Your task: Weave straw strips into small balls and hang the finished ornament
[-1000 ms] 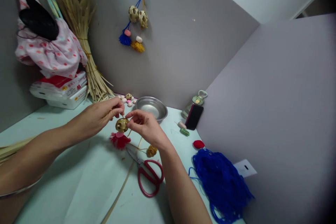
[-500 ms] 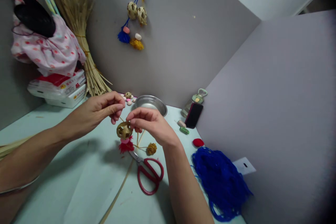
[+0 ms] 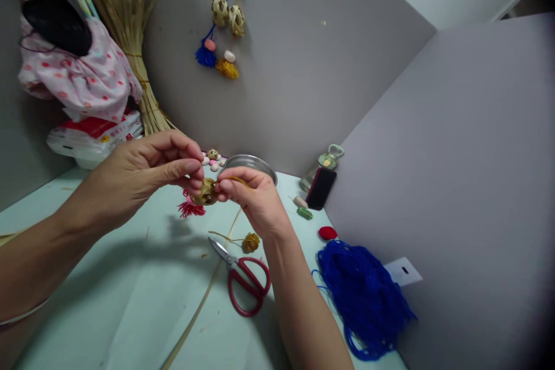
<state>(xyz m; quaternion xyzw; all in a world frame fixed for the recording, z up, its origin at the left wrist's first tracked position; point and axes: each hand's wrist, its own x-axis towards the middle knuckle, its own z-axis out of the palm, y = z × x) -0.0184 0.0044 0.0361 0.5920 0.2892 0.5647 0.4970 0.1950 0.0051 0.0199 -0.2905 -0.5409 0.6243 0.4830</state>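
Note:
A small woven straw ball (image 3: 206, 192) is between my two hands, above the table. My left hand (image 3: 158, 165) is closed, with its lower fingertips on the ball's left side; its thumb and forefinger nearly meet above. At the ball's right side, my right hand (image 3: 251, 191) pinches a thin mustard cord (image 3: 237, 179) that runs back over its fingers. A red tassel (image 3: 191, 206) with a pink bead hangs at the ball's lower left. Below lie red-handled scissors (image 3: 248, 284), a little mustard yarn ball (image 3: 250, 242) with a loose tail, and a straw strip (image 3: 191, 324).
A metal bowl (image 3: 251, 161) and several beads (image 3: 214, 166) are at the back. Blue yarn (image 3: 364, 300), a red oval piece (image 3: 327, 233), thread spools (image 3: 304, 213) and a phone (image 3: 321, 188) leaning on a bottle (image 3: 327, 161) are along the right wall. Finished ornaments (image 3: 228, 17) hang behind.
The woven ball has risen and turned, its tassel swinging to the left. My left hand has come from the cord's end to the ball. The cord now lies over my right hand.

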